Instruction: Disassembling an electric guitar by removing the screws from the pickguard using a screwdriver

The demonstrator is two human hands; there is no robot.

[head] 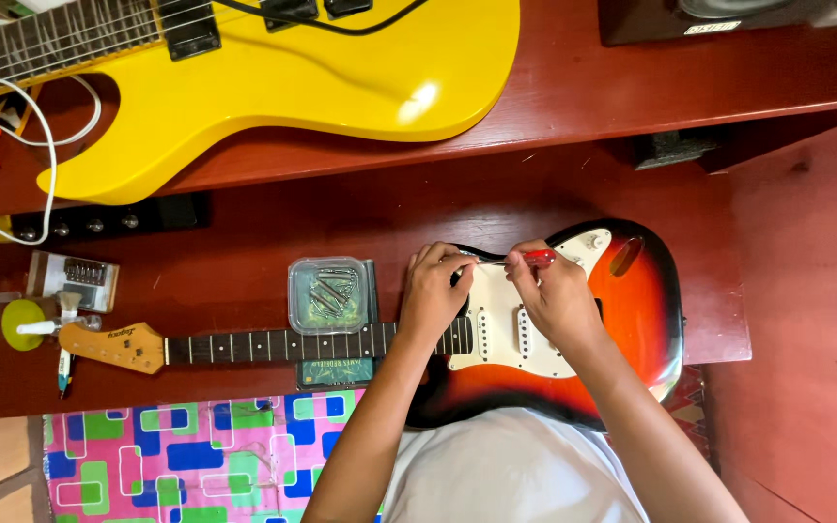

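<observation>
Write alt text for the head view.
Two bare hands work a red-handled screwdriver at the white pickguard of a sunburst electric guitar lying on a red wooden bench: right hand grips it, left hand steadies the tip.

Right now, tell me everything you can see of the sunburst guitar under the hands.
The sunburst electric guitar lies flat, face up, across the red-brown bench, headstock out to the left. Glossy body, orange-red centre fading to a black edge, white pickguard with three pickups, dark fretboard, pale wood headstock. No strings are discernible. The left hand rests where neck meets body; the right hand holds a red-handled screwdriver over the pickguard's upper edge. The body's lower edge is hidden by the person's white shirt.
</observation>
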